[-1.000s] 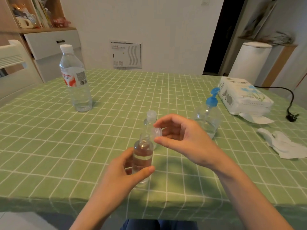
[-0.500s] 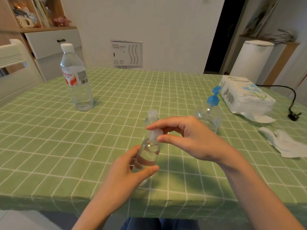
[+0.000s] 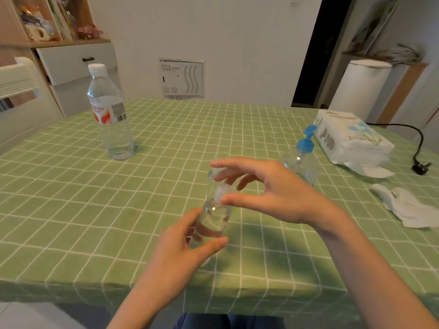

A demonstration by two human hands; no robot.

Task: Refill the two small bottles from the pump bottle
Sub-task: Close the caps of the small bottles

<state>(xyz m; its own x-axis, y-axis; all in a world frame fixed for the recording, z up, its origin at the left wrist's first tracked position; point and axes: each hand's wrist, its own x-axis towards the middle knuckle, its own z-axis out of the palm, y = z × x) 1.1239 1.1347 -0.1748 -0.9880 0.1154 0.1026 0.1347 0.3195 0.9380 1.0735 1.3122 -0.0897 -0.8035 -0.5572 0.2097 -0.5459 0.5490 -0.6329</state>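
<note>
My left hand (image 3: 183, 245) grips a small clear bottle (image 3: 213, 222), partly filled with clear liquid and tilted slightly right, above the table's near edge. Its translucent cap (image 3: 223, 192) sits on the neck, pinched between the thumb and fingers of my right hand (image 3: 268, 193). Right behind it stands a second small clear bottle (image 3: 211, 176), mostly hidden by my right fingers. The pump bottle (image 3: 303, 160), clear with a blue pump head, stands on the table to the right, beyond my right hand.
A green checked tablecloth (image 3: 166, 143) covers the table. A tall water bottle (image 3: 111, 119) stands at the back left. A white tissue pack (image 3: 349, 138), crumpled tissues (image 3: 403, 207) and a black cable with plug (image 3: 420, 165) lie at the right. A white chair (image 3: 21, 89) stands at the left.
My right hand has brought the cap down from beside the neck onto the small bottle. The bottle has tilted and lifted a little in my left hand.
</note>
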